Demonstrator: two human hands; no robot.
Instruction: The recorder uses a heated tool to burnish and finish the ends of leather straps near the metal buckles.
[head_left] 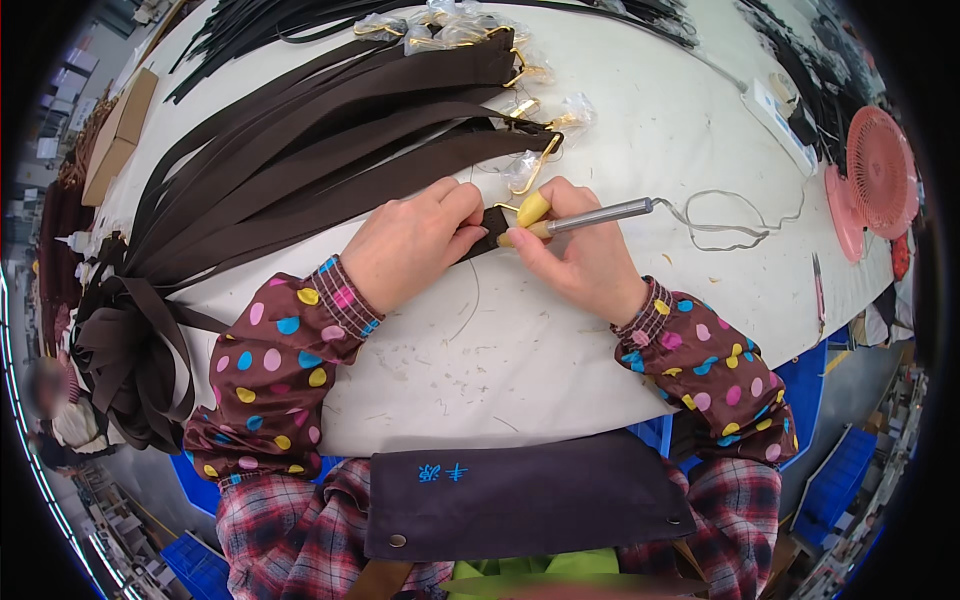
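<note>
Head view: dark strap end (490, 230) over the table (430, 375); left hand (415, 240), grip pinched on it, seemingly to steady it; right hand (590, 250), grip clamped around corded metal tool (610, 212), likely for control; brown straps (330, 155) laid beyond, presumably within reach.

The single fisheye camera looks down from the wearer's head at close range, over the dark apron (530, 505) at six o'clock, and faces across the white desk (560, 370) toward twelve.
</note>
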